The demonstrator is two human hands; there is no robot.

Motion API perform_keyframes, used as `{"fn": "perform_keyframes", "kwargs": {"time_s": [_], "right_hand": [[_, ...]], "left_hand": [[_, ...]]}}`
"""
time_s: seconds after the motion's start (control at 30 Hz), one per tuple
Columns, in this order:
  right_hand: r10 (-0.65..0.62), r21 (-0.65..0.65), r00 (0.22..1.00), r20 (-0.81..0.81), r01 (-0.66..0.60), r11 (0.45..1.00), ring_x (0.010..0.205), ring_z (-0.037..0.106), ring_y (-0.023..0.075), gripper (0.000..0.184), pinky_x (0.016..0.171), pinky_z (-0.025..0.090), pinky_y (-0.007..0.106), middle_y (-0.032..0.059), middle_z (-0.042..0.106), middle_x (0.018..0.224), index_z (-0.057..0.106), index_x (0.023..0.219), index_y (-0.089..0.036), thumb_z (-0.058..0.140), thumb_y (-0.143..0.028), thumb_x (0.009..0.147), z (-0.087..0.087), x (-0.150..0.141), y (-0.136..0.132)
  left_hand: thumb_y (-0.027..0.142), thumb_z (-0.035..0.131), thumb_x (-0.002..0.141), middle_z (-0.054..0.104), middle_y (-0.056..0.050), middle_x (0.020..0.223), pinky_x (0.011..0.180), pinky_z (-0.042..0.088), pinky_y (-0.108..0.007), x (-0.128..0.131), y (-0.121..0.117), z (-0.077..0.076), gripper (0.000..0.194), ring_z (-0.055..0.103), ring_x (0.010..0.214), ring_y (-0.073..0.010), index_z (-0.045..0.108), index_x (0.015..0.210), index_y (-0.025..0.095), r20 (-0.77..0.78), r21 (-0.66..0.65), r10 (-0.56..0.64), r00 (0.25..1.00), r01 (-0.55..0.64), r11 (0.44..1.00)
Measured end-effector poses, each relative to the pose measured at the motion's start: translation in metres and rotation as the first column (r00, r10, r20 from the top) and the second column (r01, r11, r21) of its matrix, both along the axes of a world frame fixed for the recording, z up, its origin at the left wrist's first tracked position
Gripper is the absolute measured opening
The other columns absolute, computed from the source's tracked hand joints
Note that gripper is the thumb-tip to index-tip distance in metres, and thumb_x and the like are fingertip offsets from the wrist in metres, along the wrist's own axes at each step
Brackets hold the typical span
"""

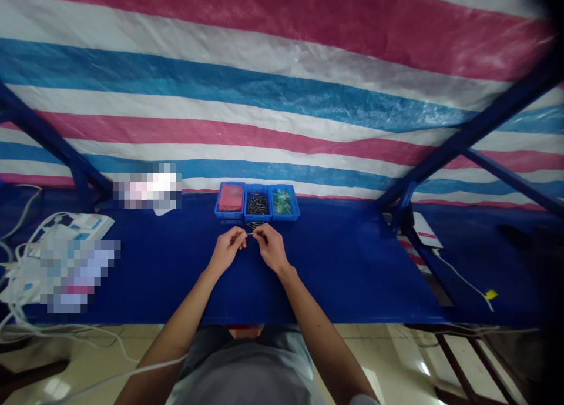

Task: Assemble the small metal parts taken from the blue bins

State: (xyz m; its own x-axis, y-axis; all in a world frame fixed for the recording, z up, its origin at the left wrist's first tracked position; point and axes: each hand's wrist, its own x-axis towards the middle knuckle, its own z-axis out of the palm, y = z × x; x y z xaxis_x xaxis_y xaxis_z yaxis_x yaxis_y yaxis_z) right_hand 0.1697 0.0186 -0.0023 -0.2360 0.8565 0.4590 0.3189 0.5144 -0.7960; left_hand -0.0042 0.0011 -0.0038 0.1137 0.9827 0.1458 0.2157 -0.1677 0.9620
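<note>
Above the blue table, my left hand (231, 245) and my right hand (269, 244) almost meet, fingers pinched. A thin screw-like piece (249, 234) spans the gap between the fingertips, gripped at both ends; it is too small to make out exactly. Just beyond my fingers lies a small pile of dark screws (254, 224). Three joined blue bins stand behind it. Flat red pieces (231, 197) fill the left bin, more dark screws (257, 203) the middle one, and clear-green small plastic pieces (282, 201) the right one.
White power strips with tangled cables (33, 264) crowd the table's left side, beside blurred-out items. A white phone-like device (426, 231) on a cable lies at the right. Blue frame bars (458, 131) slope at both sides; a striped tarpaulin (282, 99) hangs behind.
</note>
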Motion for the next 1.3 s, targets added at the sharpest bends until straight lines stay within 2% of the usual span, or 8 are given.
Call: {"fn": "perform_keyframes", "kwargs": {"time_s": [0.8,1.13,1.3], "right_hand": [[0.039,-0.02,0.998,0.046,-0.039,0.999,0.081,0.061,0.0163,0.012,0.076,0.046,0.026,0.003,0.066,0.088,0.064,0.09,-0.022,0.053,-0.02,0.095,-0.0015,-0.0018,-0.0011],[0.064,-0.04,0.995,0.081,-0.061,0.997,0.085,0.063,0.017,0.016,0.075,0.046,0.027,0.0042,0.068,0.094,0.064,0.094,-0.022,0.049,-0.023,0.098,-0.0022,-0.0007,-0.0013],[0.081,-0.042,0.988,0.131,-0.076,0.996,0.082,0.062,0.0163,0.017,0.075,0.044,0.025,0.0028,0.067,0.089,0.061,0.093,-0.022,0.045,-0.023,0.099,-0.0028,-0.0004,-0.0015]], "left_hand": [[0.043,0.051,0.098,0.062,0.0,0.07,0.066,0.044,-0.025,0.001,-0.0004,0.0007,0.03,0.057,0.065,-0.0137,0.062,0.088,0.017,-0.064,0.014,-0.062,0.996,0.063,0.998],[0.041,0.048,0.1,0.061,0.0,0.069,0.066,0.044,-0.024,0.002,-0.0008,0.0023,0.033,0.057,0.064,-0.0134,0.062,0.081,0.017,-0.099,0.038,-0.087,0.991,0.091,0.995],[0.04,0.047,0.1,0.061,0.0,0.069,0.067,0.043,-0.024,0.0016,-0.001,0.0023,0.034,0.057,0.064,-0.0133,0.061,0.079,0.017,-0.122,0.048,-0.081,0.989,0.087,0.995]]}}
